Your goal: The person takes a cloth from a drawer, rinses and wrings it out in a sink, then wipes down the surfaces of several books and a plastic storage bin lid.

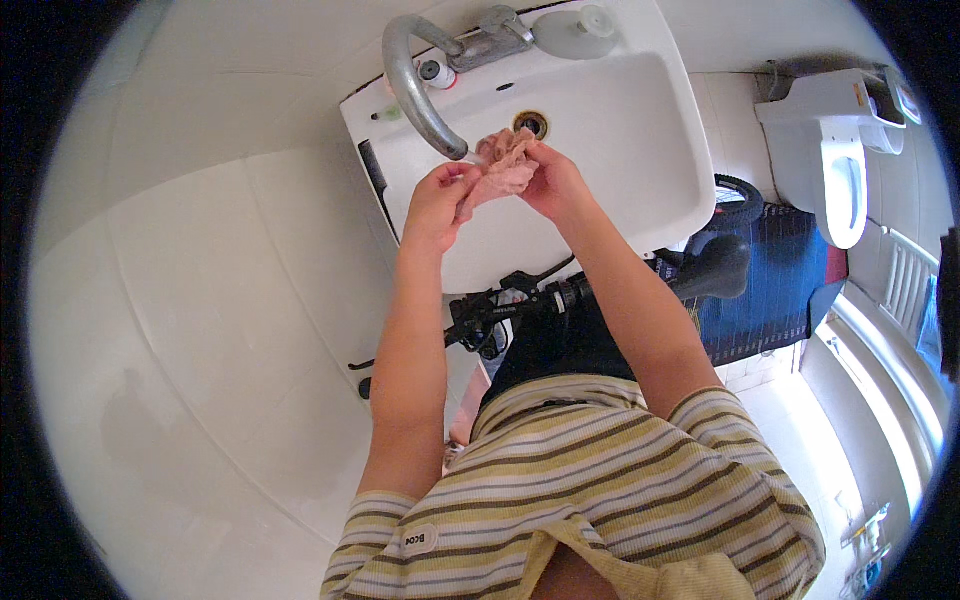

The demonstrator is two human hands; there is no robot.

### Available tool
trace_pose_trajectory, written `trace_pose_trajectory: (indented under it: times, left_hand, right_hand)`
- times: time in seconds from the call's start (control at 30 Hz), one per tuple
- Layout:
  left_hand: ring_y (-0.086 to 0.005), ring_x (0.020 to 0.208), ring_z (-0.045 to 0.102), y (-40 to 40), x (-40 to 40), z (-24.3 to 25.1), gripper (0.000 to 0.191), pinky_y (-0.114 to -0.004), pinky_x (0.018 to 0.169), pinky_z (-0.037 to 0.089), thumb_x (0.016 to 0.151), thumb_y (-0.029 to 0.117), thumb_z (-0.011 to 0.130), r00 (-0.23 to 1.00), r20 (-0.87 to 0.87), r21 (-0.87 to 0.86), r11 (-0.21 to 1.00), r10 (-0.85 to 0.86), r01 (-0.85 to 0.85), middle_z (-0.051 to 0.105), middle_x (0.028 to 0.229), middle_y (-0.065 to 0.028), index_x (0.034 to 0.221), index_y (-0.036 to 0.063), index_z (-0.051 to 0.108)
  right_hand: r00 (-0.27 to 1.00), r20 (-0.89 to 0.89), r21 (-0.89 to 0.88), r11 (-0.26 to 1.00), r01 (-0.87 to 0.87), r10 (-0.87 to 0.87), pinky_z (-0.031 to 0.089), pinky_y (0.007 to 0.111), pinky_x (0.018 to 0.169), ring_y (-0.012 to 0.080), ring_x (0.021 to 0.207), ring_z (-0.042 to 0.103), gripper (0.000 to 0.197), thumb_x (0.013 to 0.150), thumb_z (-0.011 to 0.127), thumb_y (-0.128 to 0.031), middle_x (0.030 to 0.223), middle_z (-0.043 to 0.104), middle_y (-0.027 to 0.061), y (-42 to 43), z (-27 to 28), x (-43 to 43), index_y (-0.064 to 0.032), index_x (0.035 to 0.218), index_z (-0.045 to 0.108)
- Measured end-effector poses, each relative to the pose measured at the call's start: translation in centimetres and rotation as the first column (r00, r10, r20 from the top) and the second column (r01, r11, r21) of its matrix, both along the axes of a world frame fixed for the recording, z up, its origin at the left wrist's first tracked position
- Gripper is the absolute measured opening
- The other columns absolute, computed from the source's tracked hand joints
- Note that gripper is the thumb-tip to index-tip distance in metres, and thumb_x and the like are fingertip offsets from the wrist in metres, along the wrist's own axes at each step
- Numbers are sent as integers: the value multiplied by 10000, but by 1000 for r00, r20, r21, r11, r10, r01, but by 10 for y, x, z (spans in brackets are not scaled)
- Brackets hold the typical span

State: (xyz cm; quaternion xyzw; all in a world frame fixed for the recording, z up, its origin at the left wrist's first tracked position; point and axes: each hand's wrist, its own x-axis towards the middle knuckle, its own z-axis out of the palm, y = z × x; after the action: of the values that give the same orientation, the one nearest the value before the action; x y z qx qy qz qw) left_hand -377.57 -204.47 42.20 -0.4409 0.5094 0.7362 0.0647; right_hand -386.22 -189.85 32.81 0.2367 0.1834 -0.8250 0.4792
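Observation:
Both hands hold a crumpled pink cloth (508,174) over the white washbasin (630,150). My left hand (441,202) grips the cloth's left side, below the spout of the curved metal faucet (420,97). My right hand (556,181) pinches its right side, near the round drain (531,124). Water seems to run from the spout onto the cloth. Parts of the fingers are hidden by the folds.
A small bottle (437,73) and a soap dispenser (581,34) stand on the basin's back edge. Bicycle handlebars (517,304) and a saddle (712,266) are between the basin and my body. A toilet (814,150) stands at the right, a tiled wall (225,322) at the left.

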Motion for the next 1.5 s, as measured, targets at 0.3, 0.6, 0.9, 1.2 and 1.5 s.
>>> trace_pose_trajectory:
  times: [0.3,0.6,0.9,1.2,1.5]
  left_hand:
    - [-87,577,454,-25,23,-4,163,-243,512,366,887,112,581,977,-211,-260,965,-8,-48,566,770,-13,1025,33,545]
    - [-211,931,584,-14,15,9,198,-349,800,501,871,138,595,943,-282,264,959,176,-100,595,1018,-78,1030,41,528]
    - [-249,1182,503,-24,43,24,525,-382,994,433,772,51,658,933,-355,-13,997,67,-77,517,1275,-128,1262,-1,478]
    - [-260,1275,429,-18,62,54,637,-386,1079,333,736,13,646,906,-420,-34,998,-54,43,456,1364,-157,1331,-46,427]
    - [-178,1180,493,-27,70,12,451,-284,1002,375,820,-25,504,983,-171,-25,997,-70,67,511,1314,-115,1271,-40,513]
  right_hand:
    - [969,157,-232,947,224,-191,415,450,981,256,1081,541,251,937,437,-257,1125,585,83,-3,-14,0,-100,1099,545]
    - [969,226,-69,994,-84,97,462,475,928,252,1087,567,451,919,452,-480,1146,596,45,5,4,1,-124,1180,541]
    - [987,100,-253,956,151,-129,506,460,826,248,931,609,122,856,578,-168,1023,617,60,14,-29,8,-113,964,567]
    - [992,29,-123,984,125,-122,429,466,976,301,1078,559,334,761,536,-33,1123,598,123,6,6,0,-65,1093,551]
    - [997,56,-595,800,70,-46,367,455,1046,312,1178,507,593,682,541,-7,1248,544,157,12,18,-6,14,1268,458]
